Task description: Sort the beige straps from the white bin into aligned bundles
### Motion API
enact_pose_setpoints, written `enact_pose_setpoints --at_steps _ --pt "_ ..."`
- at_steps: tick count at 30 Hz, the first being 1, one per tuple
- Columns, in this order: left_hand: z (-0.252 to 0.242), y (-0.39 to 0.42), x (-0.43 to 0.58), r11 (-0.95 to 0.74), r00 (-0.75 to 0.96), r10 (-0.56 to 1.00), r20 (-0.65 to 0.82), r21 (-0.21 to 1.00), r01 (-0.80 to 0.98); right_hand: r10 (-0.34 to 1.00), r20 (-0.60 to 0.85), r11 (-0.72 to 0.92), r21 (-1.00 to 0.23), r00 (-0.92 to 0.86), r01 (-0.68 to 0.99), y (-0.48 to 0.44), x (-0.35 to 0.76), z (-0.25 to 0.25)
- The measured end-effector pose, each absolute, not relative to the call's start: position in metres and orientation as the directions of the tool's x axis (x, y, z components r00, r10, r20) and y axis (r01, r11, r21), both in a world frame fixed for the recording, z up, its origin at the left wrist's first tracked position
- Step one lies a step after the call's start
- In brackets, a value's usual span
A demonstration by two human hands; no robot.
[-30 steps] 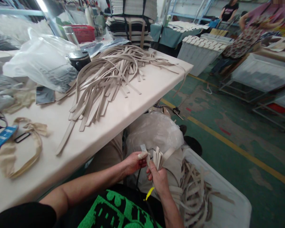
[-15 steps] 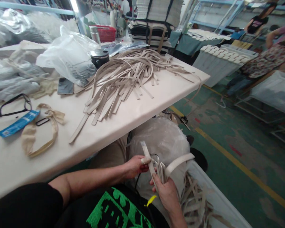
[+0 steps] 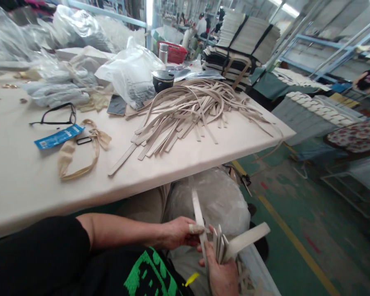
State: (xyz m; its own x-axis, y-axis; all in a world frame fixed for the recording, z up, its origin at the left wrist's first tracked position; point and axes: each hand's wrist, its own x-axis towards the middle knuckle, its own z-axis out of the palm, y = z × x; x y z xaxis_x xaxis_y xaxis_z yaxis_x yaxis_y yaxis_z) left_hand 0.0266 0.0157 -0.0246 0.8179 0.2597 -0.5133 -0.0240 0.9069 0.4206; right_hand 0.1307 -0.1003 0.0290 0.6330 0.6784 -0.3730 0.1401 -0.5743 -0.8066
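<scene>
Beside the table (image 3: 160, 168), the left hand (image 3: 180, 232) pinches a flat beige strap (image 3: 198, 207). The right hand's (image 3: 221, 274) fingers grip a bunch of straps (image 3: 218, 243).

left hand (image 3: 179, 233) and right hand (image 3: 221, 271) close together, fingers (image 3: 197, 229) curled, left forearm (image 3: 127, 231) nearly level

Black-framed glasses (image 3: 73, 114) beside a blue packet (image 3: 59, 137) — red basket (image 3: 176, 53), lidded dark mug (image 3: 163, 81), plastic bag (image 3: 132, 72).
</scene>
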Motion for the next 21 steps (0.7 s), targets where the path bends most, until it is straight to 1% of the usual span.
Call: enact_pose_setpoints --at_steps 3,6,9,11,14,16,19,21 --pt "-0.018 0.024 0.023 0.903 0.743 0.351 -0.57 0.415 -0.108 0.685 -0.394 -0.619 -0.758 0.613 0.204 -0.109 0.133 0.04" --pt "-0.012 0.027 0.019 0.911 0.739 0.335 -0.584 0.402 -0.095 0.686 -0.411 -0.646 -0.723 0.601 0.243 -0.117 0.132 0.048" --pt "-0.007 0.018 0.019 0.907 0.822 0.258 -0.509 0.42 -0.025 0.715 -0.374 -0.601 -0.761 0.591 0.245 -0.11 0.126 0.048" --pt "-0.006 0.013 0.02 0.896 0.847 0.258 -0.464 0.443 -0.03 0.727 -0.347 -0.564 -0.794 0.593 0.226 -0.106 0.125 0.045" --pt "-0.007 0.019 0.019 0.881 0.794 0.344 -0.5 0.465 -0.089 0.703 -0.37 -0.583 -0.788 0.607 0.195 -0.111 0.128 0.043" --pt "-0.008 0.025 0.017 0.878 0.768 0.371 -0.522 0.466 -0.107 0.681 -0.395 -0.613 -0.769 0.617 0.184 -0.119 0.13 0.043" --pt "-0.008 0.022 0.017 0.874 0.797 0.331 -0.505 0.483 -0.057 0.676 -0.374 -0.597 -0.783 0.635 0.175 -0.121 0.128 0.039" --pt "-0.006 0.014 0.018 0.863 0.849 0.274 -0.453 0.505 -0.01 0.695 -0.333 -0.56 -0.806 0.637 0.189 -0.117 0.127 0.034"
